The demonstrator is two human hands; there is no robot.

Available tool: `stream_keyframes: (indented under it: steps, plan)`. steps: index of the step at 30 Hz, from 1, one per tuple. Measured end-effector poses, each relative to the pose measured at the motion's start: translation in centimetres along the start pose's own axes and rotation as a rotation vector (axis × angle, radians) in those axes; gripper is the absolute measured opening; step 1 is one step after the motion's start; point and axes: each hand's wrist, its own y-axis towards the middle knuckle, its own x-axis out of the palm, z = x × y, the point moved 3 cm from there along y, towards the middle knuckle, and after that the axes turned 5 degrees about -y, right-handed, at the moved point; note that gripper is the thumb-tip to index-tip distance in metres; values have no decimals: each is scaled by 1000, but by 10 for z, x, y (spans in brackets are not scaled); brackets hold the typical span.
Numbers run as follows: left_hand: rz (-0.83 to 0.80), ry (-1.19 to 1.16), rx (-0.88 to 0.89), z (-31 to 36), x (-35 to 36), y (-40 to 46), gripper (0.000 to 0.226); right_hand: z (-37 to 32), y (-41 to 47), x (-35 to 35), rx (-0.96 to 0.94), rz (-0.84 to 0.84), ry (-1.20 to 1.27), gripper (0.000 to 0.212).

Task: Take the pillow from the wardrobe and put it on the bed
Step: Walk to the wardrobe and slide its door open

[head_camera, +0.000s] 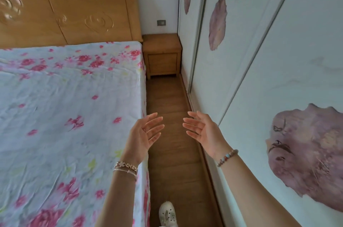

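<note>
The bed (61, 107) fills the left side, covered by a pale blue sheet with pink flowers, under a wooden headboard (74, 13). The wardrobe (259, 63) runs along the right, its pale sliding doors with purple leaf prints closed. No pillow is in sight. My left hand (144, 133) and my right hand (202, 132) are raised over the narrow floor strip between bed and wardrobe, palms facing each other, fingers spread, holding nothing. The left hand hovers at the bed's edge; the right is close to the wardrobe door.
A wooden nightstand (162, 55) stands at the far end of the aisle, between bed and wardrobe. The wooden floor (172, 152) forms a narrow passage. A white shoe (167, 213) shows at the bottom. A wall socket (161, 22) sits above the nightstand.
</note>
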Motion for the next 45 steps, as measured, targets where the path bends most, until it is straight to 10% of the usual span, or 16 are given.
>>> stream_keyframes:
  steps: [45]
  plan:
    - [36,-30,60,268,24,631,37,-248,652,123,-5,-42,46,33]
